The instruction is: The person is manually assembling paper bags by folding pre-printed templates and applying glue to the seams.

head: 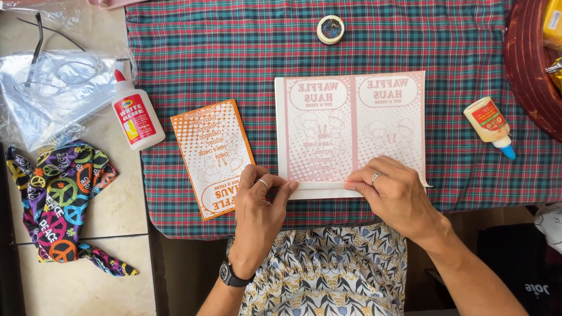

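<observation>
Left hand [257, 196]: fingertips pressed on the near left edge of the pink printed sheet [351, 126]; grip nearly closed, pinching a folded white strip along that near edge. Ring and wristwatch visible.
Right hand [395, 193]: fingers flat, pressing the same folded edge further right; grip not closed around anything, bearing down on the paper.
Pink printed sheet: lies flat at the centre of the plaid cloth [234, 52] covering the tabletop.
Orange printed card [213, 155]: just left of the sheet, tilted.
White glue bottle [136, 114]: far left, at the cloth's edge.
Small glue bottle [490, 126]: right, lying on its side.
Tape roll [331, 29]: far centre.
</observation>
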